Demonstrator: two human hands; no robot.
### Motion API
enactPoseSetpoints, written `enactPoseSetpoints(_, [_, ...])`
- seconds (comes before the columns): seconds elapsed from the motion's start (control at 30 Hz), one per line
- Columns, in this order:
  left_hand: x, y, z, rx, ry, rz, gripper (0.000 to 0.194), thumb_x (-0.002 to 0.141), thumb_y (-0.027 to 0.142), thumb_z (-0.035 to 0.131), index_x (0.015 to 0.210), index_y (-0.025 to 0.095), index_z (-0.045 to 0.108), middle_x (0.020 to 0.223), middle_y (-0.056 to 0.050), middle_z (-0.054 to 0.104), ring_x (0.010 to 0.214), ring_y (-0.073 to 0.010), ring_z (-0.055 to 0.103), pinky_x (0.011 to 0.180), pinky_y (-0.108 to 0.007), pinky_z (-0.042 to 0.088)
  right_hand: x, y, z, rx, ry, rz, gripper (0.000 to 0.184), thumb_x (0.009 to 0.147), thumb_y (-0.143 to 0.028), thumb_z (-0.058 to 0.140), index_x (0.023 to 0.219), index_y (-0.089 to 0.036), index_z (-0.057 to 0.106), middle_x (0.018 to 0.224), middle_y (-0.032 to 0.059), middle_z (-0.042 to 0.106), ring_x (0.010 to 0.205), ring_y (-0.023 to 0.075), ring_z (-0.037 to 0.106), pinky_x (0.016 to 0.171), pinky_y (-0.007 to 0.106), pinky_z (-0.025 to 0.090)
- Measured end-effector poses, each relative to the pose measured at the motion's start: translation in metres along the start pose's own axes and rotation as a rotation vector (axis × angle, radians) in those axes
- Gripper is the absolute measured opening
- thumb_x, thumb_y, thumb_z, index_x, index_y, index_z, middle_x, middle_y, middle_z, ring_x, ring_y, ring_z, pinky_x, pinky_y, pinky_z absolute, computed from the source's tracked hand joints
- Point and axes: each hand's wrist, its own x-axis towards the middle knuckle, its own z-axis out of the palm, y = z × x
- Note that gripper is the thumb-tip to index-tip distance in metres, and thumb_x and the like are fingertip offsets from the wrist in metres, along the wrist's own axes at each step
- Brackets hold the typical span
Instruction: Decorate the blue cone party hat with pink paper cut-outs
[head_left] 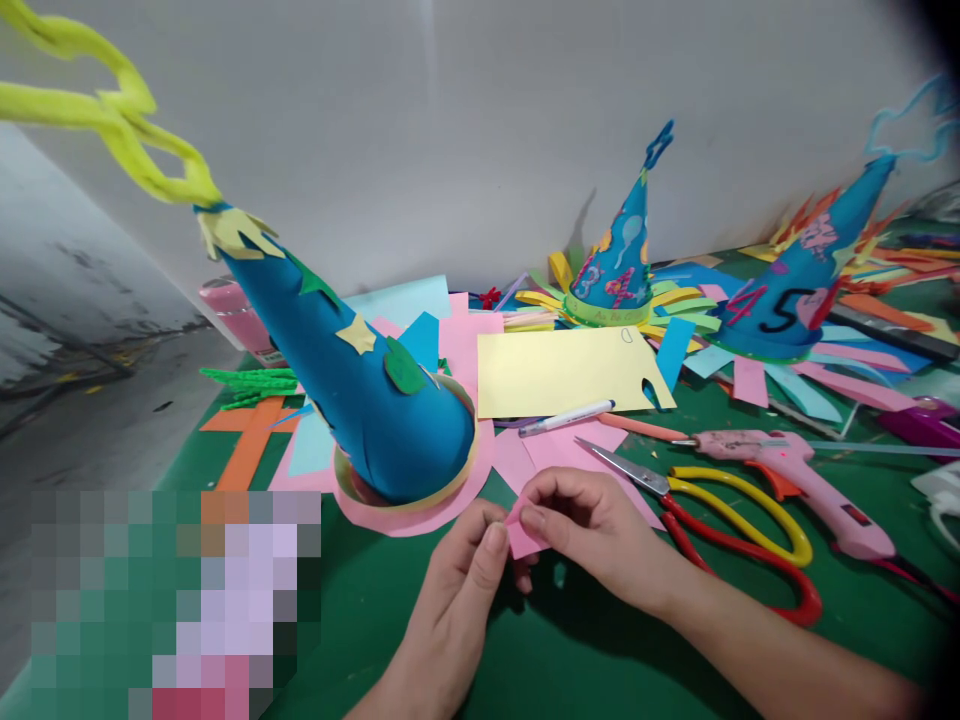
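Observation:
Both my hands pinch a small pink paper piece (525, 538) just above the green table (600, 650). My left hand (457, 590) grips its lower left side with thumb and fingers. My right hand (592, 530) holds its upper right edge, fingers closed. A tall blue cone hat (352, 380) with yellow and green cut-outs and a yellow pipe-cleaner top leans on a pink paper ring right behind my hands.
Red-and-yellow scissors (735, 520) and a pink glue gun (802, 480) lie to the right. A yellow paper sheet (562, 370), a pen (566, 418), two more blue cone hats (619, 265) (802, 280) and several coloured paper strips fill the back. A blurred patch covers the lower left.

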Motion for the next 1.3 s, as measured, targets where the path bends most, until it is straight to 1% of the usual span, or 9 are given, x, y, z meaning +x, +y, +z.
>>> enactPoseSetpoints(0.17, [0.0,0.0019,0.0016,0.046,0.032,0.008,0.026,0.088,0.036,0.037,0.07,0.018,0.046,0.063,0.003,0.047,0.062,-0.0111,0.043,0.059,-0.023,0.034,-0.0013,-0.0008,0.0017,-0.005,-0.006,-0.006,0.012,0.08,-0.027,0.053,0.078,-0.016,0.057,0.061,-0.002,0.055,0.055,0.012,0.057,0.056,0.026,0.045])
enactPoseSetpoints(0.33, [0.0023,0.0034,0.0041,0.075,0.082,-0.003,0.026,0.086,0.036,0.04,0.068,0.019,0.045,0.059,0.004,0.047,0.058,-0.01,0.045,0.055,-0.021,0.035,-0.0027,-0.0027,0.0017,-0.029,-0.019,-0.045,0.017,0.084,-0.026,0.046,0.079,-0.016,0.059,0.06,-0.0014,0.054,0.057,0.0119,0.056,0.059,0.026,0.045])
enactPoseSetpoints(0.5, [0.0052,0.0042,0.0052,0.125,0.131,0.015,0.027,0.085,0.035,0.042,0.064,0.018,0.045,0.057,0.004,0.047,0.055,-0.01,0.045,0.052,-0.02,0.035,-0.0017,-0.0039,0.0013,-0.135,0.049,-0.072,0.017,0.083,-0.025,0.047,0.076,-0.017,0.061,0.06,-0.0022,0.056,0.057,0.0107,0.055,0.056,0.022,0.044])
enactPoseSetpoints(0.63, [0.0054,0.0048,0.0057,0.169,0.139,0.019,0.027,0.085,0.034,0.042,0.064,0.018,0.046,0.057,0.003,0.047,0.055,-0.0108,0.045,0.052,-0.021,0.035,-0.0011,-0.0037,0.0003,-0.185,0.09,-0.077,0.017,0.082,-0.027,0.048,0.076,-0.018,0.061,0.06,-0.0023,0.057,0.058,0.0109,0.054,0.056,0.021,0.043])
enactPoseSetpoints(0.73, [0.0062,0.0046,0.0062,0.196,0.154,0.017,0.027,0.085,0.034,0.042,0.064,0.018,0.047,0.057,0.003,0.047,0.055,-0.0112,0.045,0.053,-0.021,0.035,-0.0005,-0.0022,-0.0009,-0.176,0.093,-0.062,0.017,0.083,-0.027,0.048,0.076,-0.018,0.061,0.059,-0.0023,0.055,0.057,0.0102,0.052,0.055,0.021,0.041])
enactPoseSetpoints(0.8, [0.0072,0.0042,0.0064,0.206,0.167,0.014,0.026,0.084,0.035,0.043,0.064,0.018,0.047,0.057,0.003,0.048,0.055,-0.0114,0.046,0.052,-0.021,0.036,0.0004,-0.0008,-0.002,-0.184,0.111,-0.037,0.019,0.082,-0.027,0.048,0.074,-0.017,0.061,0.059,-0.0024,0.052,0.055,0.0091,0.047,0.052,0.02,0.039])
enactPoseSetpoints(0.97, [0.0092,0.0047,0.0062,0.239,0.178,-0.013,0.028,0.083,0.037,0.043,0.064,0.018,0.046,0.055,0.003,0.047,0.053,-0.0115,0.045,0.05,-0.022,0.036,0.0019,0.0017,-0.0039,-0.232,0.151,0.025,0.022,0.081,-0.026,0.049,0.062,-0.015,0.052,0.054,-0.0047,0.039,0.052,0.0075,0.036,0.048,0.02,0.032])
enactPoseSetpoints(1.1, [0.0093,0.0058,0.0062,0.253,0.184,-0.018,0.029,0.083,0.039,0.044,0.062,0.018,0.045,0.054,0.003,0.045,0.052,-0.0113,0.044,0.049,-0.022,0.035,0.0009,0.0023,-0.0036,-0.244,0.136,0.032,0.026,0.081,-0.027,0.048,0.058,-0.016,0.047,0.053,-0.0053,0.036,0.051,0.0075,0.035,0.048,0.02,0.031])
enactPoseSetpoints(1.3, [0.0093,0.0059,0.0058,0.263,0.188,-0.003,0.03,0.081,0.039,0.045,0.06,0.018,0.046,0.053,0.003,0.045,0.051,-0.0114,0.043,0.049,-0.022,0.034,0.0009,0.0027,-0.0036,-0.257,0.128,0.038,0.024,0.081,-0.031,0.049,0.062,-0.016,0.051,0.053,-0.0048,0.038,0.051,0.0082,0.036,0.047,0.02,0.03])
